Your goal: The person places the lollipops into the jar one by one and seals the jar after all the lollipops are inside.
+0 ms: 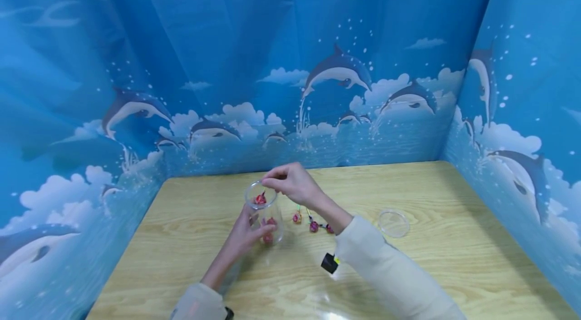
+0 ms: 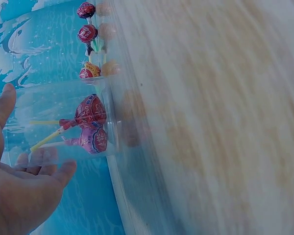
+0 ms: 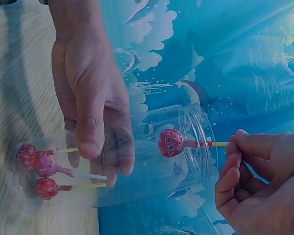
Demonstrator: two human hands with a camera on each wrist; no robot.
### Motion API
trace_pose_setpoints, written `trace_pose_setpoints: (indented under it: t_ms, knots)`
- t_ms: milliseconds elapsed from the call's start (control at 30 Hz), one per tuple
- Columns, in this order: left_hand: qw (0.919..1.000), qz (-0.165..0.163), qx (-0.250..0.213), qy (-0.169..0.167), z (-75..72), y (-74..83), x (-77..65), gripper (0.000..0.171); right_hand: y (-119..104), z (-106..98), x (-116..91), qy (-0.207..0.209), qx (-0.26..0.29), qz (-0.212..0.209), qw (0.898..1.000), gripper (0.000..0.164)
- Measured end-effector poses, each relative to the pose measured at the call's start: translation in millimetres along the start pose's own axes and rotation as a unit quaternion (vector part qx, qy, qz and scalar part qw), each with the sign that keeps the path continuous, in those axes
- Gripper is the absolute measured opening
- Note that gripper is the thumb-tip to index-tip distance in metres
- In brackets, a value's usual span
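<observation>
My left hand (image 1: 247,234) holds a clear plastic jar (image 1: 278,214) upright on the table, thumb on the near side and fingers behind it. In the right wrist view, three wrapped lollipops lie at the jar's bottom, including a red one (image 3: 47,189) and a pink one (image 3: 51,166). Over the jar's mouth, my right hand (image 1: 295,183) pinches the yellow stick of a red lollipop (image 3: 170,143) between thumb and fingertips. Its wrapped head hangs down inside the jar, just below the rim (image 3: 201,142), while the fingers stay outside.
Right of the jar, three more lollipops lie on the wooden table (image 1: 181,239), one with an orange wrapper (image 1: 297,217) and one purple-red (image 1: 313,226). Farther right rests a round clear lid (image 1: 393,224). A blue dolphin-print curtain (image 1: 254,57) encloses the table's back and sides.
</observation>
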State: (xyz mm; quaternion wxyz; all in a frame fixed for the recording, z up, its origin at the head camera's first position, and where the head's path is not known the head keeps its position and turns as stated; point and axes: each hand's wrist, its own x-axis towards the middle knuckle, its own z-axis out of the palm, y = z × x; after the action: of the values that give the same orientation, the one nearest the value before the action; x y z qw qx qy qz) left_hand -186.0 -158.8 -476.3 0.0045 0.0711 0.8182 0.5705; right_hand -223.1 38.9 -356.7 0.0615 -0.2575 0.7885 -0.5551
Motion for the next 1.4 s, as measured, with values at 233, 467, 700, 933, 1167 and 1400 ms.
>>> trace_pose_setpoints:
  t_ms: [233, 467, 700, 933, 1167, 1400]
  knots:
    - [0.9996, 0.018, -0.019, -0.008, -0.6, 0.9, 0.3, 0.07, -1.2, 0.1, 4.1, -0.011, 0.003, -0.004, 1.0, 0.021]
    - [0.9994, 0.013, -0.032, -0.007, 0.5, 1.4, -1.2, 0.064, 4.4, -11.3, 2.6, -0.001, 0.016, -0.006, 1.0, 0.024]
    - [0.9989, 0.01, -0.045, -0.006, 1.7, 0.0, -1.6, 0.066, 15.6, -30.5, -9.0, -0.004, 0.006, 0.024, 1.0, 0.027]
    - [0.9994, 0.01, -0.034, -0.003, 2.0, -1.8, -1.1, 0.068, 32.5, -48.2, -21.5, 0.001, -0.009, 0.044, 0.999, 0.031]
    - [0.9995, 0.009, -0.029, 0.004, 2.7, -2.7, -0.6, 0.07, 58.6, -59.5, -27.5, 0.011, -0.007, 0.071, 0.997, 0.033]
    - [0.9996, 0.003, -0.029, 0.002, 2.7, -1.1, -1.5, 0.071, 78.7, -64.9, -30.9, 0.014, 0.011, 0.102, 0.995, 0.034]
